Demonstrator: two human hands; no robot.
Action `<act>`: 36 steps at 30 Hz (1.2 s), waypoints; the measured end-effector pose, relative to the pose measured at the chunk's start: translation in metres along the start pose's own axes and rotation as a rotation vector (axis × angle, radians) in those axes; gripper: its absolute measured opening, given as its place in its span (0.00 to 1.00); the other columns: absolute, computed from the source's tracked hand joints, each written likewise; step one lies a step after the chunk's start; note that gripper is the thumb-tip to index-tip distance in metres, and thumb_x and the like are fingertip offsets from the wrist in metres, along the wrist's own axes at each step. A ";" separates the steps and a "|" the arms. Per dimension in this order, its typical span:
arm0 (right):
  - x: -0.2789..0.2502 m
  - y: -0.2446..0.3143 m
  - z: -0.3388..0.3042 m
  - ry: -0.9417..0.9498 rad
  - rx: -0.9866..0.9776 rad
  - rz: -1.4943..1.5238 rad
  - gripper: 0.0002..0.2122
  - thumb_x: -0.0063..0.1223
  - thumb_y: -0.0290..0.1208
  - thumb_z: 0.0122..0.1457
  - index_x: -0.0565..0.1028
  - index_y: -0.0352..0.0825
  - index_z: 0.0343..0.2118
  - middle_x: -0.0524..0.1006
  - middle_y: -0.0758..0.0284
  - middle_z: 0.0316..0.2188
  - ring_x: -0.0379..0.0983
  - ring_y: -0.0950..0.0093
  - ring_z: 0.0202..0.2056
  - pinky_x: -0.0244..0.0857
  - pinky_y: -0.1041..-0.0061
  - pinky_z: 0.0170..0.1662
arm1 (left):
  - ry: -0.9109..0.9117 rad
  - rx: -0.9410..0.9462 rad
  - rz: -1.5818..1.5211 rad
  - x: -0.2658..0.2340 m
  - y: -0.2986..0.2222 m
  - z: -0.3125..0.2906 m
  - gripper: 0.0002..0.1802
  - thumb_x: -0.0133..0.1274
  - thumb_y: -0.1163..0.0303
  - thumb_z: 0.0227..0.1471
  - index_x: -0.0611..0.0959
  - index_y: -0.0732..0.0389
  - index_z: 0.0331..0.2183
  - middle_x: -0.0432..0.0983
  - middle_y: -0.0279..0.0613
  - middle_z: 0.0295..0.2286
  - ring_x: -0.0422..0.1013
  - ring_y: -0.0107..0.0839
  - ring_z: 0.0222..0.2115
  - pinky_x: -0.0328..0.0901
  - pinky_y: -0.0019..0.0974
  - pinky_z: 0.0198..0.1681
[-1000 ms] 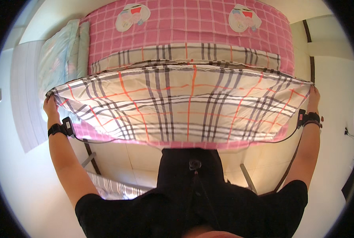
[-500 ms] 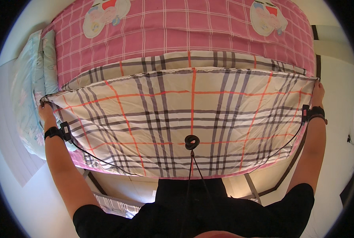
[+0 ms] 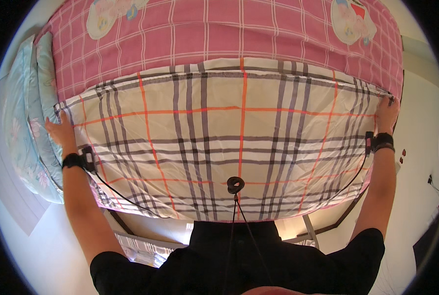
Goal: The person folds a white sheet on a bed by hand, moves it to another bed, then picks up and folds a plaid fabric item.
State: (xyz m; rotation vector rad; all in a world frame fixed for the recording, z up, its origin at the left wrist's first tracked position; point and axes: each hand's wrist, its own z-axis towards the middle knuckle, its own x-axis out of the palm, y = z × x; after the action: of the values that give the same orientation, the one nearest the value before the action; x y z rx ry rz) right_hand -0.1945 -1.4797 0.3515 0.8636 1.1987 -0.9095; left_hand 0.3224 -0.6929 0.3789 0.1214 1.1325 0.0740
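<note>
A beige plaid sheet (image 3: 219,128) with grey and orange stripes lies spread and folded over on the bed, its far edges nearly lined up. At its far left corner is my left hand (image 3: 62,132), thumb and fingers apart, next to the sheet's edge. My right hand (image 3: 388,115) is closed on the far right corner, with a bit of the dark striped edge showing at the fingers. Each wrist wears a black band with a small device and a cable.
Under the sheet is a pink checked bed cover (image 3: 204,37) with cartoon patches. Light blue floral bedding (image 3: 30,132) is heaped at the left. A black ring on cords (image 3: 235,185) hangs in front of me. Pale wall or floor borders the right side.
The sheet's raised top layer has come down close to the far edge of the lower layer. My left hand has opened and let go of the corner; both hands have moved slightly inward.
</note>
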 end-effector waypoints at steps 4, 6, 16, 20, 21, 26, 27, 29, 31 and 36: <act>-0.002 0.131 -0.121 0.125 -0.306 0.763 0.24 0.42 0.37 0.52 0.56 0.30 0.50 0.56 0.54 0.51 0.52 0.60 0.51 0.47 0.68 0.52 | 0.078 0.517 -0.316 -0.056 -0.144 -0.109 0.34 0.48 0.60 0.43 0.59 0.67 0.49 0.55 0.54 0.49 0.51 0.44 0.51 0.44 0.44 0.52; 0.002 0.176 -0.219 0.426 -0.635 0.649 0.27 0.45 0.33 0.47 0.54 0.33 0.52 0.53 0.57 0.53 0.48 0.63 0.54 0.42 0.61 0.53 | 0.523 0.675 -0.509 -0.103 -0.210 -0.201 0.34 0.50 0.61 0.40 0.61 0.63 0.49 0.52 0.50 0.50 0.48 0.41 0.53 0.35 0.53 0.52; 0.005 0.122 -0.213 0.373 -0.747 -0.025 0.31 0.45 0.44 0.48 0.50 0.42 0.55 0.47 0.63 0.56 0.41 0.68 0.57 0.36 0.53 0.53 | 0.389 0.597 -0.293 -0.032 -0.088 -0.193 0.37 0.49 0.54 0.40 0.56 0.52 0.52 0.49 0.38 0.53 0.44 0.32 0.55 0.36 0.56 0.51; 0.003 0.051 -0.194 0.238 -0.529 -0.299 0.28 0.40 0.45 0.51 0.51 0.40 0.54 0.48 0.64 0.56 0.42 0.67 0.57 0.41 0.51 0.51 | 0.383 0.466 0.248 -0.035 -0.008 -0.172 0.33 0.37 0.48 0.47 0.55 0.53 0.52 0.48 0.40 0.53 0.42 0.37 0.55 0.36 0.58 0.51; -0.003 0.056 -0.206 0.233 -0.383 -0.214 0.28 0.41 0.43 0.51 0.52 0.39 0.53 0.49 0.62 0.55 0.43 0.67 0.56 0.43 0.51 0.50 | 0.352 0.392 0.164 -0.038 -0.015 -0.180 0.32 0.35 0.48 0.48 0.56 0.54 0.52 0.47 0.40 0.53 0.42 0.39 0.55 0.37 0.59 0.51; -0.036 0.160 -0.384 0.389 -0.647 0.289 0.26 0.48 0.36 0.45 0.59 0.34 0.48 0.56 0.55 0.51 0.47 0.62 0.54 0.39 0.58 0.54 | 0.290 0.695 -0.438 -0.116 -0.129 -0.336 0.32 0.41 0.53 0.46 0.58 0.57 0.51 0.48 0.40 0.53 0.41 0.40 0.55 0.29 0.61 0.51; -0.040 0.157 -0.395 0.393 -0.662 0.299 0.26 0.48 0.36 0.45 0.59 0.34 0.48 0.56 0.55 0.51 0.47 0.62 0.54 0.39 0.58 0.54 | 0.767 0.821 -0.109 -0.159 -0.153 -0.366 0.34 0.41 0.50 0.44 0.58 0.54 0.51 0.47 0.39 0.53 0.41 0.39 0.55 0.28 0.60 0.52; -0.050 0.150 -0.418 0.705 -0.787 0.207 0.30 0.49 0.38 0.44 0.55 0.37 0.52 0.53 0.56 0.53 0.45 0.61 0.55 0.38 0.57 0.54 | 0.655 0.939 -0.588 -0.156 -0.143 -0.404 0.34 0.39 0.45 0.43 0.59 0.50 0.51 0.45 0.40 0.54 0.42 0.39 0.55 0.29 0.62 0.50; -0.046 0.113 -0.424 0.726 -0.733 0.138 0.33 0.48 0.37 0.44 0.51 0.37 0.54 0.50 0.56 0.54 0.42 0.62 0.56 0.34 0.57 0.55 | 0.706 0.838 -0.346 -0.126 -0.091 -0.384 0.35 0.42 0.43 0.40 0.61 0.46 0.50 0.46 0.37 0.54 0.44 0.40 0.54 0.39 0.64 0.47; -0.043 -0.071 -0.358 0.328 -0.152 -0.098 0.26 0.37 0.42 0.52 0.53 0.34 0.53 0.52 0.60 0.53 0.47 0.64 0.54 0.43 0.63 0.53 | 0.443 0.237 0.198 -0.077 0.084 -0.306 0.35 0.36 0.45 0.45 0.56 0.52 0.52 0.44 0.39 0.54 0.41 0.41 0.55 0.36 0.61 0.50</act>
State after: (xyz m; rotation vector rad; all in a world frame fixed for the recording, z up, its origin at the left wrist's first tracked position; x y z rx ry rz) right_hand -0.4009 -1.1758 0.3330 0.8577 1.5849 -0.7609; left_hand 0.0125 -0.6011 0.3309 0.4454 1.5671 0.1473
